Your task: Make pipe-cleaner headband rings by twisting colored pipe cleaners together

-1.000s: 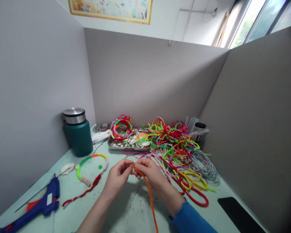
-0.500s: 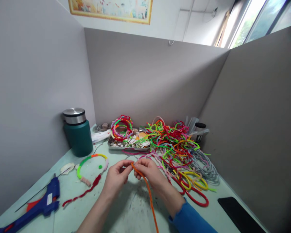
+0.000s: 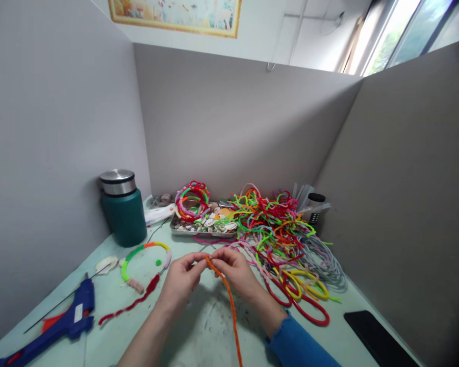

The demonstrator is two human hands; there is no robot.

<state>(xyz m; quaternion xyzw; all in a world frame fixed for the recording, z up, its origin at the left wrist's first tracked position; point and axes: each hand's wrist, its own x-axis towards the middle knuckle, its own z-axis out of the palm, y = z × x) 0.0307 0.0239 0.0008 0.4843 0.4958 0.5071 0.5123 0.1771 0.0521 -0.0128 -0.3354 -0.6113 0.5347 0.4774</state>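
Observation:
Between my fingertips is one end of an orange pipe cleaner [image 3: 229,300], its long tail hanging down toward the front edge of the view. My left hand [image 3: 181,278] pinches the tip from the left. From the other side my right hand [image 3: 235,270] is closed on the same end, thumb and fingers pressed together. Left of my hands lies a ring wrapped in colored pipe cleaner [image 3: 137,250], green, orange, yellow and pink, with a loose dark red twisted tail [image 3: 137,302]. A small green pompom [image 3: 158,263] rests inside the ring.
A blue glue gun [image 3: 74,313] lies front left, near a green thermos [image 3: 123,216]. Behind my hands stands a metal tray [image 3: 204,234] of small pieces with finished rings. On the right are heaped pipe cleaners [image 3: 270,219], grey wire [image 3: 325,262], red-handled scissors [image 3: 317,320] and a black phone [image 3: 377,336].
The orange pipe cleaner's hanging tail has swung slightly left. Both hands keep their pinch at almost the same spot.

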